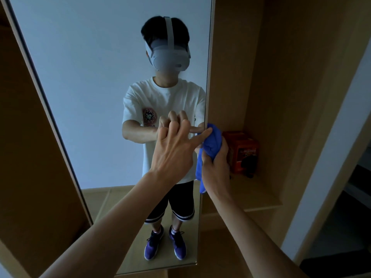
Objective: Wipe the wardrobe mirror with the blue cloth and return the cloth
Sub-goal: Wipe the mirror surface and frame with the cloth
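Observation:
The tall wardrobe mirror (96, 97) fills the left and middle of the head view and reflects a person in a white shirt. My right hand (217, 163) grips the bunched blue cloth (211, 143) right at the mirror's right edge, with a strip of cloth hanging down below the fist. My left hand (176, 149) is raised in front of the glass. Its index finger points right and touches the cloth, while the other fingers are bent.
A wooden wardrobe panel (230, 67) stands right of the mirror. Beyond it a recessed shelf (255, 189) holds a red-orange box (244, 152) just behind my right hand. A white wall edge (329, 157) runs down the far right.

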A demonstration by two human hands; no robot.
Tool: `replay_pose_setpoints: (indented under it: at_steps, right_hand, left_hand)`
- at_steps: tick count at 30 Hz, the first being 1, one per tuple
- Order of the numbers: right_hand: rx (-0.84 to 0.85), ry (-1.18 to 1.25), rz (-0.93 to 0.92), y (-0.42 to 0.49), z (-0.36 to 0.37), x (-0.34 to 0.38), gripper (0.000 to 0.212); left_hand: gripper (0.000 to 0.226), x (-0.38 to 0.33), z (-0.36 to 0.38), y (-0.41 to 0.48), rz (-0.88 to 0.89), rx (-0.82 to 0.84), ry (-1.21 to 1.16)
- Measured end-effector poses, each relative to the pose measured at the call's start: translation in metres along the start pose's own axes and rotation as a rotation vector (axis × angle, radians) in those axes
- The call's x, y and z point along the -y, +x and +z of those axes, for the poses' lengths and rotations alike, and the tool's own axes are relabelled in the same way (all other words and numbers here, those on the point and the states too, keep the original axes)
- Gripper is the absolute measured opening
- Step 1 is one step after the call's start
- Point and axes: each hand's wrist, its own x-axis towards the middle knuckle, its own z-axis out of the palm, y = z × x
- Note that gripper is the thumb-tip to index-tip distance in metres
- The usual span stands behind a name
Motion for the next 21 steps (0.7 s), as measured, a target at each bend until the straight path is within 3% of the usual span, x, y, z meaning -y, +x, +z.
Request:
replay_pose_setpoints:
  at_steps: [8,17,21]
  right_hand:
    - [0.001,-0.083,0.044,-0.041,-0.001,-0.031,0.056]
    - [-0.035,-0.009,-0.129,0.024,-0.003,0.054,0.051]
    - [-0.012,-0.003,-0.135,0.023,-0.001,0.048,0.048]
  left_hand:
    - [0.071,0.012,-0.018,0.011,-0.038,0.030,-0.050]
    - [0.080,0.021,-0.039,0.033,-0.026,0.007,0.019]
    - [0.079,0.030,-0.045,0.040,-0.055,0.000,0.004]
